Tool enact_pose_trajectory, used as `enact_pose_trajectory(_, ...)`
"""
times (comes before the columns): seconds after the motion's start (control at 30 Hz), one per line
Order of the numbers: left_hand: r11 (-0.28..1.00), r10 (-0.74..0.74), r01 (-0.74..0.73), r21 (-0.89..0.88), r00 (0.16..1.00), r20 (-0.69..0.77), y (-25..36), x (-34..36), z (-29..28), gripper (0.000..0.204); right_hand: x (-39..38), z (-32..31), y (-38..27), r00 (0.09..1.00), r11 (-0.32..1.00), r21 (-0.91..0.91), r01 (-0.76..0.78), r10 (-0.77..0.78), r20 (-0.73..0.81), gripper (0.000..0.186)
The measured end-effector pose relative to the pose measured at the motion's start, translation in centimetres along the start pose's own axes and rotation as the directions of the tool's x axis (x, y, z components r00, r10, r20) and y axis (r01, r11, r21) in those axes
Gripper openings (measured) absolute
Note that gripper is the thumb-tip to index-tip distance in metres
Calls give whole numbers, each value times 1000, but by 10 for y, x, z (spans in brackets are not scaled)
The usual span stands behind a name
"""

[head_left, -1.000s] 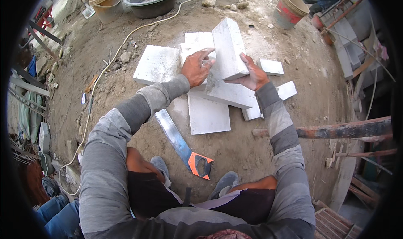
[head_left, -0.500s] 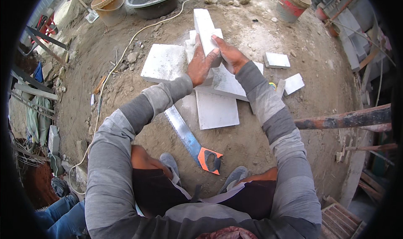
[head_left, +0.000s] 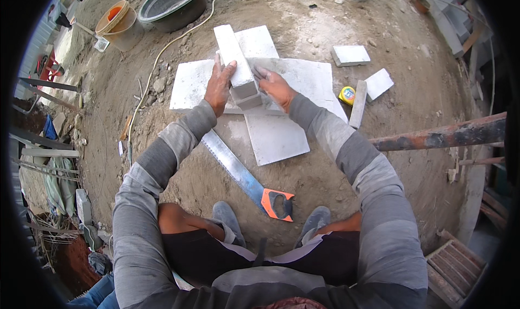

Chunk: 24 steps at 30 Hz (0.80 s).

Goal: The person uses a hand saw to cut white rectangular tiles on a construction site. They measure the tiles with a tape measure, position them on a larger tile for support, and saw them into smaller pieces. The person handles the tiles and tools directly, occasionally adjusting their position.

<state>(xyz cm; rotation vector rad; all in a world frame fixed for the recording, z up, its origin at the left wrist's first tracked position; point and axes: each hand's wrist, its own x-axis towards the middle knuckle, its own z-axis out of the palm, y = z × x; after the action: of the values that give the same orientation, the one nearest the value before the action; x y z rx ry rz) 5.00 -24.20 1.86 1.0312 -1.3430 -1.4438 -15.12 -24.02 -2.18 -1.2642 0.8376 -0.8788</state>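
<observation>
A narrow white block [head_left: 234, 54] lies lengthwise on top of a similar narrow block [head_left: 248, 101], whose near end shows beneath it. My left hand [head_left: 218, 88] grips the upper block's left side, thumb over its top edge. Beside the right side, my right hand [head_left: 275, 89] has its fingers stretched out and partly apart; whether they touch the block I cannot make out. Wider white slabs lie around and under the stack: one at left [head_left: 190, 84], one at right [head_left: 309, 78], one behind [head_left: 257, 42] and one nearer me [head_left: 276, 138].
A handsaw [head_left: 238, 171] with an orange handle lies before my feet. Right of the slabs are a yellow tape measure [head_left: 346, 95], a thin strip [head_left: 358, 104] and two offcuts [head_left: 351, 55] [head_left: 379, 84]. A black tub [head_left: 176, 11], bucket [head_left: 122, 30] and cable [head_left: 157, 73] lie farther left.
The narrow block, raised between both hands before, now rests on the other narrow block. My right hand has loosened and its fingers have straightened. My view has shifted slightly.
</observation>
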Motion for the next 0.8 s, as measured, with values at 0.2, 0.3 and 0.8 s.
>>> enact_pose_trajectory(0.2,987,-61,60,-148,998,0,30,-11,10,81,-27,57,9,964,731,-682,-19,-168,-207,97)
enact_pose_trajectory(0.3,993,-67,63,-96,997,-41,31,-12,29,73,-24,66,0,936,799,-587,-129,-98,-338,103)
enact_pose_trajectory(0.8,986,-86,70,-153,991,-104,31,-10,42,49,-35,68,-5,902,856,-503,-122,-115,-416,81)
